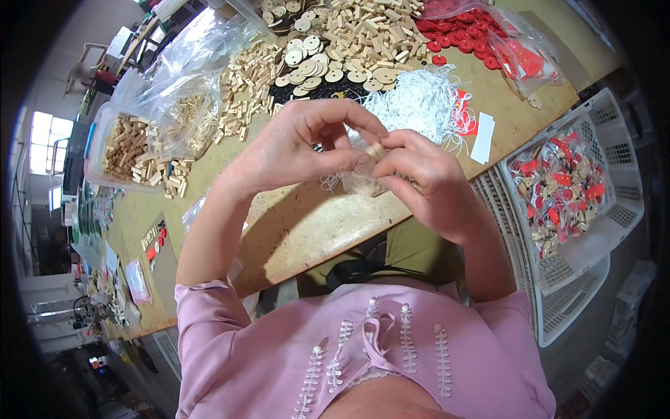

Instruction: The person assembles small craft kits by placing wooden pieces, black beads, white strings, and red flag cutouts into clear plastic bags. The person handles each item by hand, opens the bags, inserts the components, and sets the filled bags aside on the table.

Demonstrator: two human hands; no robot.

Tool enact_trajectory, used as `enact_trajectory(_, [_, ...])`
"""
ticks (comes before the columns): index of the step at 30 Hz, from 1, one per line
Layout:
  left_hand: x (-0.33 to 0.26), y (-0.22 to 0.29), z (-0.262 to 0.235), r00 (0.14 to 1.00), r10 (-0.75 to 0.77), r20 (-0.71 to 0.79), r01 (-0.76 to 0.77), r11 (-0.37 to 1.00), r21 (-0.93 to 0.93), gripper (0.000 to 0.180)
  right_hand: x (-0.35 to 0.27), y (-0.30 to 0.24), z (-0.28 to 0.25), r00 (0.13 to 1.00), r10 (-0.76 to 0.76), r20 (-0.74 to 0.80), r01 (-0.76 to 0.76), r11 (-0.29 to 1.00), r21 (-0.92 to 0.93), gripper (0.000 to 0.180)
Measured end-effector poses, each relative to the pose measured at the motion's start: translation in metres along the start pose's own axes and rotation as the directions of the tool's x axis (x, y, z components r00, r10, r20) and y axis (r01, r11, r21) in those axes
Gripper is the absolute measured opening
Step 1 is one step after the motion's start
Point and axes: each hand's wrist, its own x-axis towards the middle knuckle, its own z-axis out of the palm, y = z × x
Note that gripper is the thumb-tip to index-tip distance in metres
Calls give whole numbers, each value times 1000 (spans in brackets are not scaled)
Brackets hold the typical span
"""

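Thumb and forefinger of your left hand [296, 143] curve round into a loop, their tips pinching the upper part of a small clear bag [359, 184]; thumb and fingers of your right hand [431, 180] are drawn together on its right side, close against the left fingertips. A pale wooden piece [375, 151] shows between the two sets of fingertips; because the fingers overlap it, whether it lies inside the bag or at its mouth cannot be told with certainty. The bag is held above the near edge of your work table [307, 220], in front of your pink shirt [398, 335]. Just beyond your hands spreads a heap of white cords [412, 101], with white paper strips [482, 138] to its right. Behind the cords lie round wooden discs [307, 68], small black parts [328, 90] and a large pile of wooden blocks [377, 31]; red discs [464, 35] occupy the far right. To your left stand a clear plastic tub [98, 157] of further blocks and, just beside it, a clear bag of wooden sticks [183, 115]. Farther left, red, black and wooden parts form a short row [155, 244]. Beyond the table's right edge, a white basket [623, 174] holds many filled packets [558, 192] with red and wooden contents
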Motion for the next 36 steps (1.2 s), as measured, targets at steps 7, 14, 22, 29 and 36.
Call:
enact_trajectory(7, [67,-63,-41,943,191,-272,3,813,582,18,-5,-8,-1,1000,11,23,-12,999,52,13])
enact_trajectory(14, [135,-132,-50,940,282,-189,-26,614,789,15,-10,-4,0,996,81,41,-87,984,158,12])
enact_trajectory(22, [140,-127,-94,940,241,-241,59,581,812,19,-12,8,-2,999,46,13,-48,975,215,12])
enact_trajectory(29, [149,-135,-94,976,195,-95,16,372,928,20,-11,9,-2,999,45,17,-47,976,212,12])
enact_trajectory(36, [153,-136,-94,958,284,-40,-24,219,975,18,-12,9,-2,999,24,31,-30,980,196,11])
